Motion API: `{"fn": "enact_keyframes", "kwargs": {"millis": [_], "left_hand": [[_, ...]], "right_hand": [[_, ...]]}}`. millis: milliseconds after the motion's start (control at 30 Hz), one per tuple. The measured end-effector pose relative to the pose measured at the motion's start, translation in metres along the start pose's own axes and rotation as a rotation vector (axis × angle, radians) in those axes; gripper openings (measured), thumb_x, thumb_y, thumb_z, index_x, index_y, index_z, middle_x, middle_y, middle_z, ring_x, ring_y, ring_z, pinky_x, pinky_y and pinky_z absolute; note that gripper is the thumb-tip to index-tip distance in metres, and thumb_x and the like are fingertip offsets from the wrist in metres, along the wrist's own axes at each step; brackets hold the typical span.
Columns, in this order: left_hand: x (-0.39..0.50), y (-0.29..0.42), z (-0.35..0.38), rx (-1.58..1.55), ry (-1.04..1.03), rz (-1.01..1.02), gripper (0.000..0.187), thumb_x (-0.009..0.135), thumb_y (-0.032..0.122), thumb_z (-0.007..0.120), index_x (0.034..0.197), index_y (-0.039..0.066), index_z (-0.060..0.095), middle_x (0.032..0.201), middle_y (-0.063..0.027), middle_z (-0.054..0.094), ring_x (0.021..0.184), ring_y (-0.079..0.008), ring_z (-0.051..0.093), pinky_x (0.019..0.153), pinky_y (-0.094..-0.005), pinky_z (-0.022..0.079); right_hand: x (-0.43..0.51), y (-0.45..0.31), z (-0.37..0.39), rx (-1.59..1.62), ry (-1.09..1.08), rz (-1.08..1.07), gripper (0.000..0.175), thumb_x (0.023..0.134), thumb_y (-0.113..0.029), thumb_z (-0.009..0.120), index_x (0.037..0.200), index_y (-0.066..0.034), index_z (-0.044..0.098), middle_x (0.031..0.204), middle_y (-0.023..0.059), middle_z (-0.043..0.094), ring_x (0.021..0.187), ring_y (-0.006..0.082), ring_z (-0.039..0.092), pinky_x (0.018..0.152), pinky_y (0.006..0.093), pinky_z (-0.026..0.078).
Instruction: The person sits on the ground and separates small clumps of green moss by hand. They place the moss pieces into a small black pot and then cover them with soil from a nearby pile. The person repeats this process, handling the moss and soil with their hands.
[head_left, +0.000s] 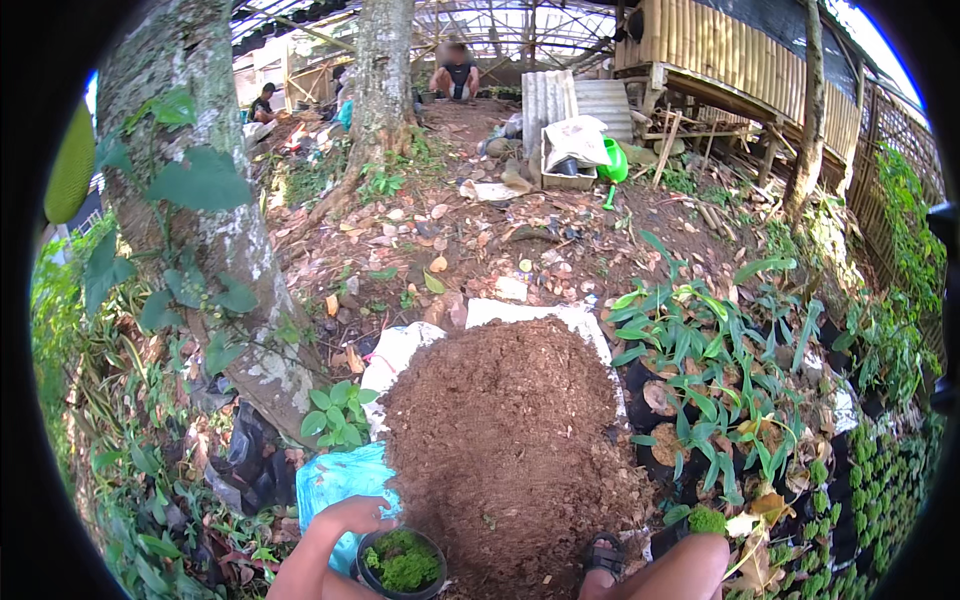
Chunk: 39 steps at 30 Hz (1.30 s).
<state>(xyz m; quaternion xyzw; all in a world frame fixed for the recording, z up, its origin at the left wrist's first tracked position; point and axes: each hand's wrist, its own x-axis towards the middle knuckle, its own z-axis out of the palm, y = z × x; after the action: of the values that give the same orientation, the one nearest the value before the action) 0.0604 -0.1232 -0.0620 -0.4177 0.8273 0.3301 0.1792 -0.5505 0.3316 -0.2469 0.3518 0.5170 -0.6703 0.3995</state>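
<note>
My left hand (358, 514) is at the lower left, over the edge of a blue plastic sheet (319, 480) and just above a dark round pot (364, 574). Bright green moss-like plants (405, 564) fill much of the pot. The fingers are small and partly turned away, so what they hold, if anything, does not show. A large heap of brown, crumbly soil mix (502, 420) lies before me on white sacking (592, 322). My right hand is out of view; at the lower right are my bent knee and a sandalled foot (604, 556) at the heap's edge.
Potted leafy seedlings (705, 405) and rows of small green plants (870, 480) stand at the right. A tree trunk (240, 330) and black plastic bags (251, 457) are at the left. Uphill are a white crate (570, 180), a green watering can (613, 160) and several people (455, 75).
</note>
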Motion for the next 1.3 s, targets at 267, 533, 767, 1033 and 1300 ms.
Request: {"fn": "enact_keyframes", "kwargs": {"millis": [267,533,767,1033,1300], "left_hand": [[-0.031,0.047,-0.007,-0.059,0.19,0.132,0.045,0.095,0.048,0.063,0.096,0.005,0.077,0.097,-0.0211,0.072,0.093,-0.0394,0.068,0.084,-0.0448,0.053],[-0.034,0.071,0.01,-0.157,0.47,0.371,0.035,0.093,0.026,0.069,0.122,0.006,0.067,0.114,-0.0205,0.069,0.104,-0.0376,0.066,0.09,-0.0435,0.053],[-0.017,0.074,0.031,-0.257,0.387,0.364,0.039,0.093,0.034,0.069,0.118,0.004,0.068,0.11,-0.0203,0.071,0.103,-0.0355,0.069,0.089,-0.0431,0.054],[0.011,0.053,0.043,-0.234,0.307,0.289,0.046,0.093,0.041,0.071,0.122,0.005,0.068,0.112,-0.0174,0.073,0.101,-0.0314,0.071,0.09,-0.041,0.056],[0.002,0.097,0.034,-0.168,0.335,0.256,0.047,0.092,0.041,0.069,0.122,0.005,0.067,0.113,-0.0197,0.072,0.108,-0.0368,0.068,0.093,-0.0449,0.053]], "right_hand": [[-0.112,-0.067,0.094,-0.155,-0.621,-0.086,0.056,0.088,-0.004,0.034,0.136,0.0244,0.023,0.119,0.0532,0.05,0.086,0.0441,0.072,0.066,0.034,0.064],[-0.219,-0.067,0.246,-0.581,-0.919,-0.166,0.033,0.096,-0.002,0.032,0.109,0.0284,0.038,0.113,0.053,0.055,0.079,0.0368,0.074,0.06,0.0287,0.062],[-0.229,-0.004,0.309,-0.837,-1.066,0.01,0.041,0.099,-0.004,0.025,0.121,0.0293,0.033,0.129,0.0493,0.05,0.1,0.0358,0.073,0.069,0.0247,0.061],[-0.197,0.031,0.32,-1.155,-1.005,-0.105,0.02,0.1,0.001,0.027,0.103,0.0182,0.038,0.108,0.0426,0.062,0.106,0.0477,0.069,0.063,0.0301,0.06],[-0.213,0.055,0.331,-1.125,-0.953,-0.074,0.017,0.098,0.007,0.032,0.106,0.0203,0.039,0.117,0.0401,0.056,0.109,0.0494,0.068,0.058,0.0308,0.059]]}}
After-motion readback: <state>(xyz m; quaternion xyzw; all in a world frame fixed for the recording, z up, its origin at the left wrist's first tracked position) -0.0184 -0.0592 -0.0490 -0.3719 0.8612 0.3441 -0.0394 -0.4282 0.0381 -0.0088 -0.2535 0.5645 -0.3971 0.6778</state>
